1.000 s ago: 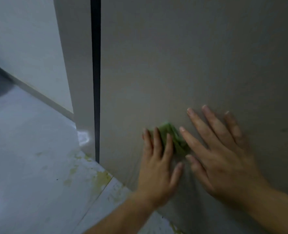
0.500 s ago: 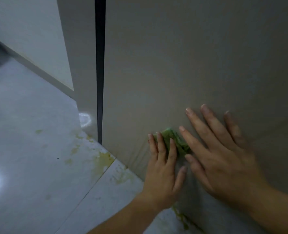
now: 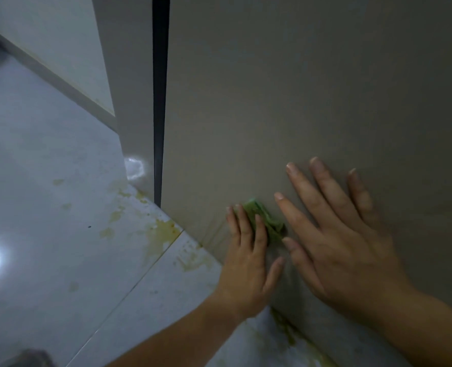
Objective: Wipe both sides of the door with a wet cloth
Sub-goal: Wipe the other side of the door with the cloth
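The grey-brown door [image 3: 299, 102] fills the right half of the head view, its dark edge [image 3: 159, 102] running down the middle. A small crumpled green cloth [image 3: 266, 221] is pressed flat against the door's lower part, close to the floor. My left hand [image 3: 248, 258] lies flat over the cloth's left side, fingers together, holding it to the door. My right hand [image 3: 336, 242] rests flat on the door just right of the cloth, fingers spread, its index finger touching the cloth's right edge. Most of the cloth is hidden under the fingers.
A pale door frame [image 3: 129, 102] stands left of the door's edge. The glossy tiled floor [image 3: 47, 234] has yellowish stains [image 3: 164, 231] near the door's bottom corner and along its base. A white wall with a grey skirting [image 3: 60, 83] runs off at upper left.
Both hands and the cloth have slid down the door toward the floor. The view has dipped with them, showing more floor.
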Demonstrator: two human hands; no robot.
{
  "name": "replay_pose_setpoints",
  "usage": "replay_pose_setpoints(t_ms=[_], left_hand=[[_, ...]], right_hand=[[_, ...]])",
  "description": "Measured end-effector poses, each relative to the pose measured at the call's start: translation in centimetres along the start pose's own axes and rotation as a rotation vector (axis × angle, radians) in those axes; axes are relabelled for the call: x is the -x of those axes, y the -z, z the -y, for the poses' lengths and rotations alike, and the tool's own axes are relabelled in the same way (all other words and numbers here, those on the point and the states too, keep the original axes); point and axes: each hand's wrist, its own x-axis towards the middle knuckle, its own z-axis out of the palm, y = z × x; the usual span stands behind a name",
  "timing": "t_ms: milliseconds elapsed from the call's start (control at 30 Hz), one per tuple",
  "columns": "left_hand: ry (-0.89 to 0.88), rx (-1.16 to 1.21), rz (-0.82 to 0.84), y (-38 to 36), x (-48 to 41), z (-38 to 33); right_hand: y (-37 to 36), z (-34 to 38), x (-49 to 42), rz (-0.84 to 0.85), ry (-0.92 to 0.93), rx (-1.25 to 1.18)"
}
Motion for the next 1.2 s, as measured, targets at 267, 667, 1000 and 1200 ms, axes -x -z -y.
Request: replay_pose_setpoints(t_ms=[267,667,1000,1200], left_hand=[[0.181,0.179,-0.216,-0.6,-2.7,-0.1],[0.831,0.595,-0.265,-0.8,-3.7,4.8],[0.914,0.607,-0.287,-0.8,-3.3,8.4],[0.891,0.506,-0.205,-1.9,-1.2,8.0]], right_hand=[[-2.2,1.4,0.2,-0.002,0.032,-0.03],[-3.4,2.1,1.0,0.043,0.049,-0.018],[-4.9,3.1,1.1,0.107,0.109,0.044],[-5.9,4.0,0.7,0.11,0.077,0.078]])
